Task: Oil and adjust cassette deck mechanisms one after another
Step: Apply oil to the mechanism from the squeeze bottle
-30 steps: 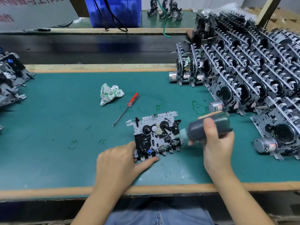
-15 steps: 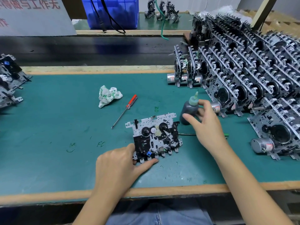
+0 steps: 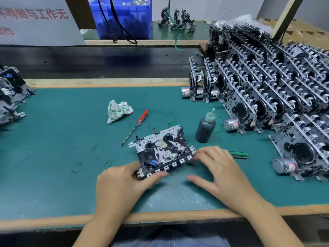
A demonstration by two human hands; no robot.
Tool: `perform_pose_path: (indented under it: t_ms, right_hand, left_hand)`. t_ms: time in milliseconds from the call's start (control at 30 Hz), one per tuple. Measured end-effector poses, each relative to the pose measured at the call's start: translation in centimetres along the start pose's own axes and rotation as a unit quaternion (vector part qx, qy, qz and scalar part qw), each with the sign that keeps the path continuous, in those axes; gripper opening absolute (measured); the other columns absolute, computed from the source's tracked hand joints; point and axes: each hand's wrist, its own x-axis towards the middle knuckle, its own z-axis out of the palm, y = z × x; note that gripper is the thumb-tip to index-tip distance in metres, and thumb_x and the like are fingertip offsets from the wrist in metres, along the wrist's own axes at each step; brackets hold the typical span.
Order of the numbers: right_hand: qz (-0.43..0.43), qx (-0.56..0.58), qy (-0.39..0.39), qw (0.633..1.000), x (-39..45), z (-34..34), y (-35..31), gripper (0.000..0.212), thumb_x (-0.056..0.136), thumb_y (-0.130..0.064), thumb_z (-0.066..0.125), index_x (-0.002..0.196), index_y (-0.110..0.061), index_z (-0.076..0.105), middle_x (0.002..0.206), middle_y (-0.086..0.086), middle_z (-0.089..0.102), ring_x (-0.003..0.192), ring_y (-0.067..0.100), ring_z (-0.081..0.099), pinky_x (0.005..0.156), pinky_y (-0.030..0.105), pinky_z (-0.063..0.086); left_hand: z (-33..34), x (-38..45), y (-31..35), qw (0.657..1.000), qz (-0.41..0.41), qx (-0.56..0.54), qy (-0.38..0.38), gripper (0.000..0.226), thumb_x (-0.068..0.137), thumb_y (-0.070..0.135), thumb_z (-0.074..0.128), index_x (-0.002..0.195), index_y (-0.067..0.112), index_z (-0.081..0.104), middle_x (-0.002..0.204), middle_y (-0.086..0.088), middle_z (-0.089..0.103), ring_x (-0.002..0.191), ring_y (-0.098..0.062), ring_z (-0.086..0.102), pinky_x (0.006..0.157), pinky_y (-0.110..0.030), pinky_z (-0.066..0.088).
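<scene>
A: The mechanism (image 3: 161, 151) — where was it?

B: It lay flat on the green tabletop (image 3: 53, 139), near the front edge, about where it had been half a second before, between both hands.

A: What had changed, then?

B: The oil bottle (image 3: 205, 128). A second earlier the right hand (image 3: 220, 172) had held it tipped toward the mechanism; half a second earlier it was setting it down. Now the bottle stood upright on its own, just behind and to the right of the mechanism, nozzle up, with no hand on it. The right hand had come down to the mechanism's right end.

A: And its fingers?

B: Spread and nearly straight, palm down. The fingertips reached the right front corner of the mechanism; the thumb pointed left along the tabletop. It gripped nothing that I could see.

A: The left hand (image 3: 122, 182)?

B: As before, at the left front corner. Its thumb lay along the front edge and the fingers were curled at the left side, holding the frame.

A: Anything else nearby?

B: A red-handled screwdriver (image 3: 136, 127) lay behind the mechanism, a crumpled rag (image 3: 118, 111) beyond it, and a green tool (image 3: 239, 155) just right of the right hand. Stacked mechanisms (image 3: 276, 90) filled the right side.
</scene>
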Motion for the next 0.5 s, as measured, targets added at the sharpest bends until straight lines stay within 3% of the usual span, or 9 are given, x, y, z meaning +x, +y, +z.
perform_pose_path:
  t_ms: [100,133,233,300,367,433,500]
  right_hand:
    - [0.037,0.068,0.030,0.997,0.9,0.3,-0.6,0.042,0.084,-0.058,0.045,0.089,-0.019,0.059,0.087,-0.010,0.058,0.086,0.011,0.050,0.077,0.028,0.037]
    - [0.071,0.108,0.047,0.991,1.4,0.2,-0.8,0.041,0.083,-0.060,0.046,0.088,-0.021,0.057,0.085,-0.014,0.056,0.085,0.008,0.049,0.077,0.027,0.038]
    - [0.120,0.191,0.038,0.974,2.4,0.4,-0.8,0.039,0.084,-0.063,0.049,0.098,-0.026,0.054,0.087,-0.021,0.052,0.088,-0.002,0.048,0.079,0.018,0.036]
    - [0.094,0.200,0.007,0.975,2.9,0.3,-1.0,0.038,0.086,-0.057,0.045,0.102,-0.024,0.056,0.088,-0.015,0.052,0.088,0.001,0.048,0.077,0.020,0.035]
    - [0.057,0.225,0.018,0.972,3.2,-0.2,-1.6,0.036,0.087,-0.054,0.044,0.093,-0.021,0.057,0.084,-0.012,0.053,0.086,0.004,0.047,0.075,0.020,0.035]
    - [0.004,0.245,0.054,0.968,3.0,-0.8,-2.1,0.030,0.090,-0.048,0.045,0.076,-0.023,0.055,0.075,-0.013,0.052,0.079,0.005,0.048,0.073,0.019,0.036]
    - [-0.006,0.258,0.074,0.963,2.6,-1.2,-2.5,0.037,0.091,-0.045,0.046,0.061,-0.025,0.053,0.065,-0.011,0.053,0.070,0.007,0.049,0.069,0.020,0.037]
  left_hand:
    - [-1.0,0.7,0.1,0.999,-0.036,-0.039,-0.002,0.061,0.063,0.077,0.046,0.040,0.020,0.041,0.054,-0.006,0.040,0.053,-0.027,0.034,0.044,-0.018,0.020]
    - [-1.4,0.9,0.1,0.998,-0.048,-0.046,-0.002,0.063,0.062,0.079,0.045,0.038,0.021,0.033,0.059,-0.005,0.040,0.052,-0.027,0.027,0.044,-0.021,0.019]
    - [-2.3,1.5,0.1,0.998,-0.058,-0.030,-0.010,0.070,0.059,0.082,0.042,0.043,0.017,0.020,0.050,-0.010,0.021,0.048,-0.022,0.017,0.044,-0.029,0.016]
    - [-2.9,1.9,0.1,0.997,-0.064,-0.033,-0.032,0.074,0.056,0.084,0.039,0.040,0.012,0.031,0.046,-0.005,0.015,0.049,-0.021,0.016,0.045,-0.032,0.018]
    - [-3.7,2.1,0.2,0.991,-0.084,-0.089,-0.045,0.076,0.056,0.084,0.039,0.038,0.010,0.046,0.043,0.000,0.015,0.046,-0.015,0.016,0.045,-0.027,0.019]
    - [-4.7,2.1,0.1,0.978,-0.114,-0.169,-0.053,0.076,0.057,0.082,0.041,0.036,0.009,0.034,0.038,0.001,0.018,0.041,-0.013,0.016,0.041,-0.023,0.018]
    - [-5.5,2.1,-0.1,0.955,-0.143,-0.246,-0.083,0.075,0.060,0.081,0.042,0.032,0.012,0.027,0.031,-0.001,0.023,0.034,-0.014,0.020,0.041,-0.023,0.026]
